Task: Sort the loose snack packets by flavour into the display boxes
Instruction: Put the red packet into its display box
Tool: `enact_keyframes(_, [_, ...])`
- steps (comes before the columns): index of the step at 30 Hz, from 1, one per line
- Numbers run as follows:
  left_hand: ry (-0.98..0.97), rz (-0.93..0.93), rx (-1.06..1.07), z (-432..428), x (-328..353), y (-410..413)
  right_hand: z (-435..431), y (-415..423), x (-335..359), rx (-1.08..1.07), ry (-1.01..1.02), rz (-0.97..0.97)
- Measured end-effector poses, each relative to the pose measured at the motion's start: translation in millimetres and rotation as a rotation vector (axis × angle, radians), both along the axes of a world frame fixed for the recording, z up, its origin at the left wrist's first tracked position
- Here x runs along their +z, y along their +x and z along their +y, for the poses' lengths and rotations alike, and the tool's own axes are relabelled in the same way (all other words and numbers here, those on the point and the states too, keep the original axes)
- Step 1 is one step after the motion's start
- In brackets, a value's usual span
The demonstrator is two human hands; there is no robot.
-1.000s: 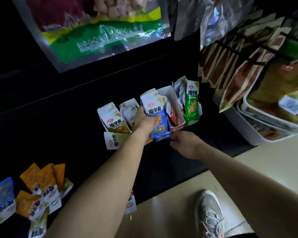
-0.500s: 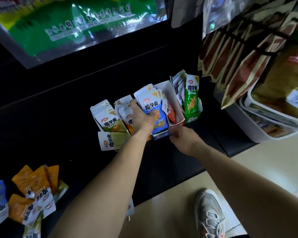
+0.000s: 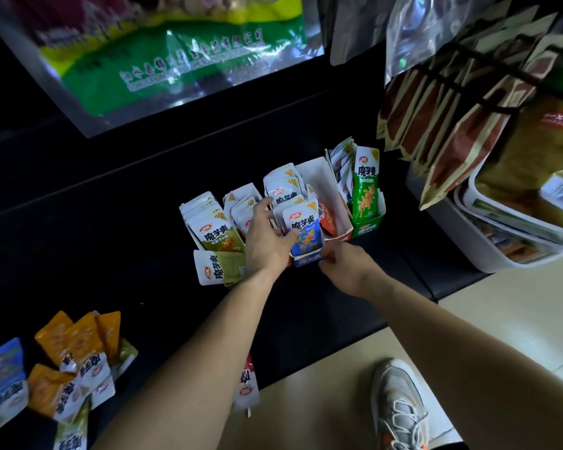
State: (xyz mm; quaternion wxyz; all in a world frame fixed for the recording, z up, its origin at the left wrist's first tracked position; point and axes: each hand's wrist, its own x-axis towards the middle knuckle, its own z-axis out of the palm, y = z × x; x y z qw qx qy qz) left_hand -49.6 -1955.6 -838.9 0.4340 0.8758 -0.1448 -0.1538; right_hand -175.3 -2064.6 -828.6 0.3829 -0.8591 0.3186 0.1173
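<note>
My grey shoe (image 3: pixel 400 407) stood on the pale floor below the dark shelf (image 3: pixel 127 254). A red packet (image 3: pixel 248 384) hung over the shelf's front edge. To my left, loose orange packets (image 3: pixel 75 349) lay in a heap with a blue one beside them (image 3: pixel 4 375).

My right hand (image 3: pixel 345 267) curled its fingers on the front right corner of the blue display box (image 3: pixel 306 256). My left hand (image 3: pixel 267 235) was fairly wide, fingers straight along the left side of the blue packets (image 3: pixel 304 227) standing in that box, with the thumb pressing the front one. An olive packet (image 3: pixel 218 266) lay flat just left of my wrist.

Beyond stood the nearly empty red box (image 3: pixel 330 196) and the green box (image 3: pixel 369 224), which was full of packets.
</note>
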Motion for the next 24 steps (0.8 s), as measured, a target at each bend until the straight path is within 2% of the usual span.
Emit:
enact_keyframes(6, [0.232, -0.096, -0.182, 11, 15, 0, 22, 0, 15, 0.051, -0.014, 0.004])
enact_keyframes(10, [0.234, -0.077, -0.175, 47, 36, -9, 41, -6, 32, 0.105, -0.019, 0.067])
enact_keyframes(13, [0.199, 0.028, -0.237, 107, 45, -18, 71, -9, 43, 0.170, 0.017, 0.085])
enact_keyframes(20, [0.532, 0.284, -0.178, 272, 14, -44, 178, -10, -5, 0.326, 0.064, 0.172])
enact_keyframes(24, [0.563, 0.318, -0.114, 336, -6, -67, 226, -10, -43, 0.153, -0.079, 0.318])
